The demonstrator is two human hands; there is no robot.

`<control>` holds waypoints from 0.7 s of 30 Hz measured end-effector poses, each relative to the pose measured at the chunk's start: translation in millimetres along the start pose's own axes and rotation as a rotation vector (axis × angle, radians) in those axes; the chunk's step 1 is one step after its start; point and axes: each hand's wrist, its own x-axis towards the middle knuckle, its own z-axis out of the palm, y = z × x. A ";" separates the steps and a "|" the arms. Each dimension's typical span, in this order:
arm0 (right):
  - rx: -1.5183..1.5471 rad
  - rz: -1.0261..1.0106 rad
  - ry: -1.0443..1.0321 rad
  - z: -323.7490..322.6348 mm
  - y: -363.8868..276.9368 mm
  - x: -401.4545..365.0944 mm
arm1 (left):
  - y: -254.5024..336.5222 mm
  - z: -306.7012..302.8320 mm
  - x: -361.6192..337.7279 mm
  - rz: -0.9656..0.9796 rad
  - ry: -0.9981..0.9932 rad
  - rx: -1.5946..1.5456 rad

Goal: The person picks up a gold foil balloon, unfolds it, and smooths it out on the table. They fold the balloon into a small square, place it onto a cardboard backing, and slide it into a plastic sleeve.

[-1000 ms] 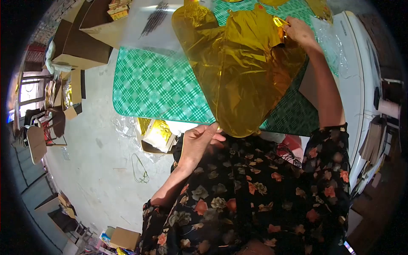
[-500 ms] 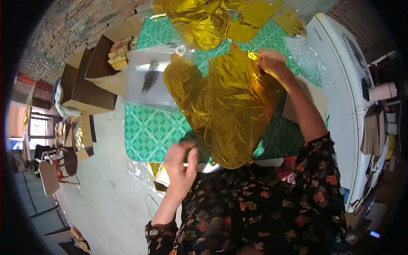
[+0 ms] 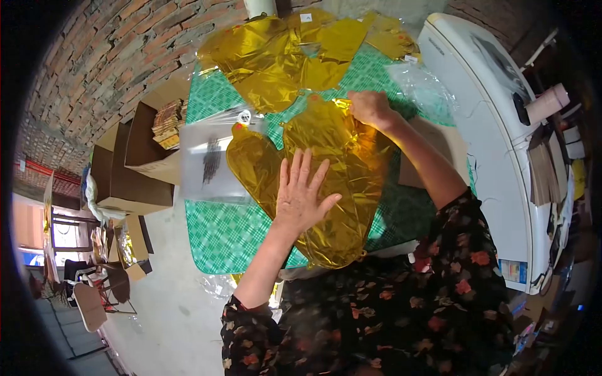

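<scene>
Checked at centre: gold foil piece, laid flat and wrinkled on a green checked table, with lower end at the near edge, beside the dark floral shirt. Found on top of it: left hand, palm down, with fingers straight and spread apart, thumb out to the side; pressed or resting on the foil, gripping nothing. Noted at the upper right edge of the same piece: right hand, with fingers curled in and closed on a bright fold of foil. Seen mostly from the back, with fingertips hard to make out; impossible to tell exactly which fingers bear on the fold.

Observed to the left: clear plastic sheet, with a dark patch beneath or on it, unclear which. Observed beyond: more gold foil, overlapping in a heap, impossible to count. Recorded to the right: crinkled clear wrapper and cardboard, partly covered by the right forearm. Hidden under the left palm: part of the foil surface. Cut off at the bottom of the view: the shirt. Blurred by shadow: the foil's right edge, below the right wrist.
</scene>
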 end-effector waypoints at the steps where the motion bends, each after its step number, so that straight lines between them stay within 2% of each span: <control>1: 0.004 -0.022 0.026 2.5 3.3 0.0 | 0.7 0.0 -0.8 -0.009 -0.001 0.003; 4: 0.107 -0.151 0.265 17.1 21.5 1.3 | 2.2 0.6 -1.2 -0.018 0.007 0.015; 5: 0.132 -0.235 0.450 25.0 27.8 -2.2 | 1.9 0.4 -1.2 -0.015 0.009 0.018; 6: 0.078 -0.177 0.475 17.7 20.5 -2.4 | 1.9 -0.5 -1.5 -0.020 0.003 0.028; 8: -0.038 -0.055 0.520 -21.4 -12.6 -7.4 | 3.8 -1.5 -0.7 -0.023 -0.008 0.043; 10: 0.074 -0.072 0.245 -55.4 -48.9 -20.9 | 4.3 -0.8 -0.5 -0.021 -0.005 0.051; 11: 0.229 -0.229 0.307 -76.4 -66.5 -35.1 | 3.8 -0.6 -0.1 -0.022 -0.004 0.055; 14: 0.763 -0.640 0.469 -171.0 -111.2 -83.0 | 4.0 -9.2 3.7 -0.091 -0.436 0.137; 16: 0.836 -0.832 0.602 -226.9 -133.2 -106.8 | 0.4 0.8 2.0 -0.050 -0.247 0.129; 18: 0.841 -0.960 0.641 -257.0 -143.8 -122.4 | -1.8 11.2 1.5 -0.016 -0.047 0.118; 21: 0.820 -1.063 0.639 -278.5 -147.3 -138.6 | 1.4 3.0 -0.3 -0.031 -0.063 0.075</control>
